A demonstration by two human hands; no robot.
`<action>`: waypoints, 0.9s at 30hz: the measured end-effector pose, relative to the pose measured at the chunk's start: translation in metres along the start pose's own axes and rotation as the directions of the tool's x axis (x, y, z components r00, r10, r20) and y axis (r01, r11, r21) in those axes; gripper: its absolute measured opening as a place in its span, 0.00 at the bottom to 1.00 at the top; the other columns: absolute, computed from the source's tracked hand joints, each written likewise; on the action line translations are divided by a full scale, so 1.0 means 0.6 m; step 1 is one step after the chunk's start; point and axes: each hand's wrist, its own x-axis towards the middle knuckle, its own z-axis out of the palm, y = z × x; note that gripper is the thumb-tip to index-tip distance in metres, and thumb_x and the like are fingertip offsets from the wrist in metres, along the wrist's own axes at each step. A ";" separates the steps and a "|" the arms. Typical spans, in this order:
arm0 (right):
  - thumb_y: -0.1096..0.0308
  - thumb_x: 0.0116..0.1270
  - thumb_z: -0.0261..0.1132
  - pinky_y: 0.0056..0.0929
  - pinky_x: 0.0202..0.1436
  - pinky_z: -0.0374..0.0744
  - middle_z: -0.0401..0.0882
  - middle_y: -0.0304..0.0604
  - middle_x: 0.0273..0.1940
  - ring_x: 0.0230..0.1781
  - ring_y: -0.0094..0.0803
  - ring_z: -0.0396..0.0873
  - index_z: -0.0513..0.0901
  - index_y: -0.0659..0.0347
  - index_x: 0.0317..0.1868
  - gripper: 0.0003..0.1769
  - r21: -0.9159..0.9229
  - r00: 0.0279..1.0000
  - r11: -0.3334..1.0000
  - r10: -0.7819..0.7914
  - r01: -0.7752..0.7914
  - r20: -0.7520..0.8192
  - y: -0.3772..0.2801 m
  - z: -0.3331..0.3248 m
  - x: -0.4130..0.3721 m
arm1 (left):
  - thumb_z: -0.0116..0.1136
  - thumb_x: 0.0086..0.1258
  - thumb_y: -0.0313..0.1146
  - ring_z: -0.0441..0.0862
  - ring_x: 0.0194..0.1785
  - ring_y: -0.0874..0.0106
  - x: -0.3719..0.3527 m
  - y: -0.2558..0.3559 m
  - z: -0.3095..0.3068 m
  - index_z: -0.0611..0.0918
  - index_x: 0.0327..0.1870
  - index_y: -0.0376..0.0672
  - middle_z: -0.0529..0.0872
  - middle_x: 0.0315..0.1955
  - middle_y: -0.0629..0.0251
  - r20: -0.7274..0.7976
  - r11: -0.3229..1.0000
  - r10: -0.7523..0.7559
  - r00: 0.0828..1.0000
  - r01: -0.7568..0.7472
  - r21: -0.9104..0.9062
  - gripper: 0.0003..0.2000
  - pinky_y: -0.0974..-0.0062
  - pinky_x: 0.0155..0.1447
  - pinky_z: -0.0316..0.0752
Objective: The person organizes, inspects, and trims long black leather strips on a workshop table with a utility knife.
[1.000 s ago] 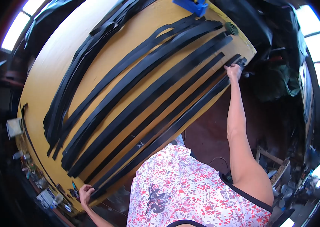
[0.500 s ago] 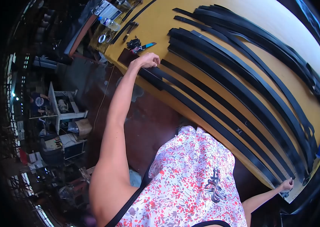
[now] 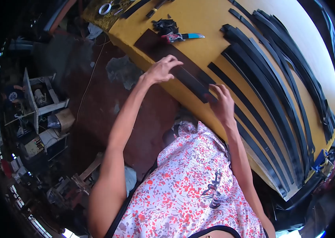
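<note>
A dark brown board (image 3: 157,44) lies slantwise near the table edge, with narrow black strips (image 3: 250,131) running away from its lower end. My left hand (image 3: 161,70) is over the board's near edge, thumb and fingers apart. Close to the board's lower end is my right hand (image 3: 223,105), its fingers spread at the ends of the black strips and slightly smeared by motion. Beyond the board, a knife (image 3: 193,36) with a teal part lies beside a heap of black scraps (image 3: 165,26).
Wider black strips (image 3: 254,75) cover the right of the yellow table (image 3: 211,43). A roll of tape (image 3: 104,8) sits at the far left corner, and blue-handled scissors (image 3: 321,158) at the right end. On the floor stands a wooden frame (image 3: 42,99).
My right hand has left the far right end of the strips and come to the brown board's lower end. My left hand's fingers have opened. The view has turned left.
</note>
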 end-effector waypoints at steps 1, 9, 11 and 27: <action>0.64 0.56 0.73 0.37 0.50 0.79 0.79 0.45 0.48 0.49 0.43 0.79 0.81 0.59 0.52 0.23 -0.044 0.999 0.999 0.012 -0.011 0.036 -0.019 0.020 0.015 | 0.70 0.49 0.24 0.76 0.58 0.55 0.004 0.002 0.005 0.77 0.60 0.50 0.75 0.55 0.59 0.031 0.999 0.033 0.999 -0.034 0.033 0.32 0.62 0.61 0.74; 0.63 0.55 0.72 0.39 0.49 0.78 0.78 0.47 0.44 0.47 0.45 0.78 0.80 0.60 0.51 0.23 -0.167 0.988 0.984 0.084 -0.061 0.133 -0.019 0.077 0.030 | 0.70 0.51 0.29 0.79 0.51 0.57 0.044 -0.020 0.013 0.83 0.51 0.45 0.80 0.45 0.61 0.097 0.980 0.193 0.976 -0.196 0.019 0.22 0.60 0.55 0.75; 0.64 0.56 0.71 0.39 0.50 0.78 0.78 0.47 0.44 0.48 0.45 0.78 0.81 0.60 0.52 0.22 -0.149 0.982 0.985 0.112 -0.089 0.153 -0.021 0.074 0.033 | 0.68 0.54 0.33 0.81 0.50 0.57 0.052 -0.019 -0.005 0.85 0.49 0.44 0.81 0.44 0.59 0.197 0.990 0.139 0.971 -0.135 -0.032 0.18 0.62 0.54 0.76; 0.64 0.53 0.75 0.37 0.52 0.78 0.83 0.46 0.44 0.49 0.44 0.82 0.81 0.58 0.44 0.19 0.000 0.960 0.980 0.194 -0.198 0.204 0.004 0.044 0.038 | 0.68 0.56 0.32 0.83 0.52 0.63 0.145 -0.036 -0.013 0.82 0.56 0.39 0.86 0.49 0.54 0.572 0.978 0.192 0.797 -0.106 -0.182 0.23 0.69 0.58 0.76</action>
